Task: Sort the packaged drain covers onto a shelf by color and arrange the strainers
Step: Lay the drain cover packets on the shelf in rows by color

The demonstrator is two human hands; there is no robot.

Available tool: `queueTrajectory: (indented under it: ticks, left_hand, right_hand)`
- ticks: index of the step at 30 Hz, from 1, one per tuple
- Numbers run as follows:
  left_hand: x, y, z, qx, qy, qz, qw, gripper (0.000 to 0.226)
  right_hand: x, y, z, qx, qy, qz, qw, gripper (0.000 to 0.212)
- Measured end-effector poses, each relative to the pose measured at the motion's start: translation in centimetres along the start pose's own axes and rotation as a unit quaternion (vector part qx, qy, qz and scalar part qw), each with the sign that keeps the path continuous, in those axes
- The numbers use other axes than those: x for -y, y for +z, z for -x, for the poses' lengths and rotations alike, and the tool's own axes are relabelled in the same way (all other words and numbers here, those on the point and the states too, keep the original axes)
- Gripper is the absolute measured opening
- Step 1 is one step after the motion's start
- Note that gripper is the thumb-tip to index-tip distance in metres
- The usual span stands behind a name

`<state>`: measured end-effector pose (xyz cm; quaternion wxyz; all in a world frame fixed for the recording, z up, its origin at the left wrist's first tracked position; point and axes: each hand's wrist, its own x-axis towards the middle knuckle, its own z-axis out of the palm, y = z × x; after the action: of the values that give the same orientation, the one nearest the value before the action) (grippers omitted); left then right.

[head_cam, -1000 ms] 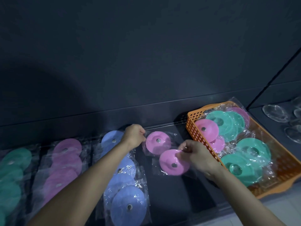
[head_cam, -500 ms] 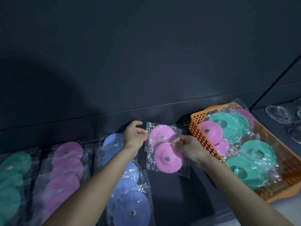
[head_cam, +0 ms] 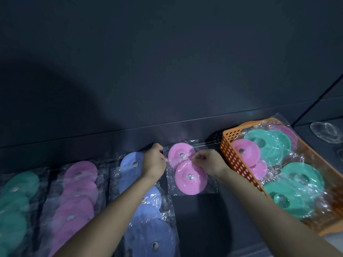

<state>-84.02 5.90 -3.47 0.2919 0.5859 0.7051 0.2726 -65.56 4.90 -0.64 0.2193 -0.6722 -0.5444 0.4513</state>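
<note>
Edge-pinching pink packs: left hand, right hand; orange basket beside.

Dark shelf below a dark back wall. Four rows of bagged covers lie on it, each running from near to far. From left to right: green row, mauve row, blue row, and pink pair, whose near packet overlaps the far one. Right of the pair rests an orange basket, set askew. Clear strainers lie far right, beyond a divider.
</note>
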Motion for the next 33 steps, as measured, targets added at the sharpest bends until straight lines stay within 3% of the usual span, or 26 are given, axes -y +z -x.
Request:
queueTrajectory:
  ticks: [3, 6, 8, 11, 13, 22, 33]
  left_hand:
    - [-0.6, -0.5, 0.6, -0.002, 0.121, -0.133, 0.984, 0.035]
    - [-1.5, -1.2, 1.1, 0.024, 0.207, -0.215, 0.954, 0.031]
    - [-1.9, -1.5, 1.4, 0.083, 0.271, -0.225, 0.932, 0.029]
    - [-1.9, -1.8, 2.1, 0.231, 0.265, -0.287, 0.891, 0.06]
    - [-1.5, -1.8, 2.4, 0.249, 0.262, -0.334, 0.871, 0.068]
    - [-1.2, -1.7, 2.5, 0.235, 0.253, -0.343, 0.874, 0.067]
    - [-6.4, -0.7, 5.0, 0.166, 0.334, -0.184, 0.909, 0.049]
  right_hand:
    - [-0.2, 0.3, -0.2, -0.002, -0.062, 0.153, 0.986, 0.02]
    - [-0.7, 1.0, 0.1, -0.04, -0.105, 0.202, 0.973, 0.021]
    - [-1.0, 1.0, 0.4, -0.097, -0.123, 0.239, 0.958, 0.022]
    - [-1.4, 0.4, 0.9, -0.111, -0.139, 0.292, 0.94, 0.028]
    - [-1.7, -0.1, 1.2, -0.089, -0.136, 0.318, 0.934, 0.032]
    - [-2.4, 0.8, 2.4, -0.145, -0.063, 0.218, 0.963, 0.029]
    - [-0.8, -5.8, 10.6, -0.223, -0.167, 0.216, 0.936, 0.031]
